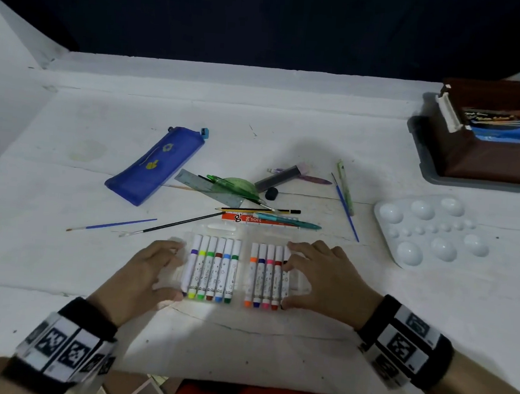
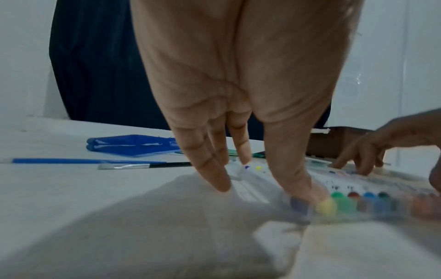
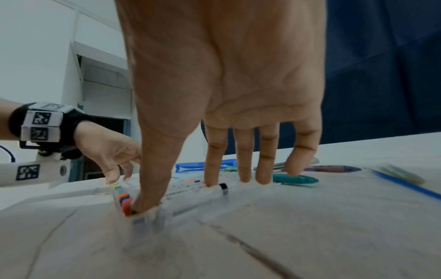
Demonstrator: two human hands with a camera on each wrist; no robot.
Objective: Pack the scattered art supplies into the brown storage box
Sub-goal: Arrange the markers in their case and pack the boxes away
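Note:
A clear marker case (image 1: pixel 240 270) lies opened flat near the table's front edge, with coloured markers in both halves. My left hand (image 1: pixel 173 269) holds its left end, thumb at the near edge and fingers at the far edge. My right hand (image 1: pixel 289 277) holds the right end the same way. The left wrist view shows the left hand (image 2: pixel 274 177) with its thumb on the marker caps. In the right wrist view the right hand (image 3: pixel 181 192) spans the marker case (image 3: pixel 190 190). The brown storage box (image 1: pixel 489 159) stands open at the far right, a blue packet inside.
A white paint palette (image 1: pixel 430 232) lies right of the case. Behind the case sit a blue pencil pouch (image 1: pixel 155 165), a heap of rulers, pens and pencils (image 1: pixel 252 202), and loose brushes (image 1: pixel 110 225). The box stands on a grey tray (image 1: pixel 423 166).

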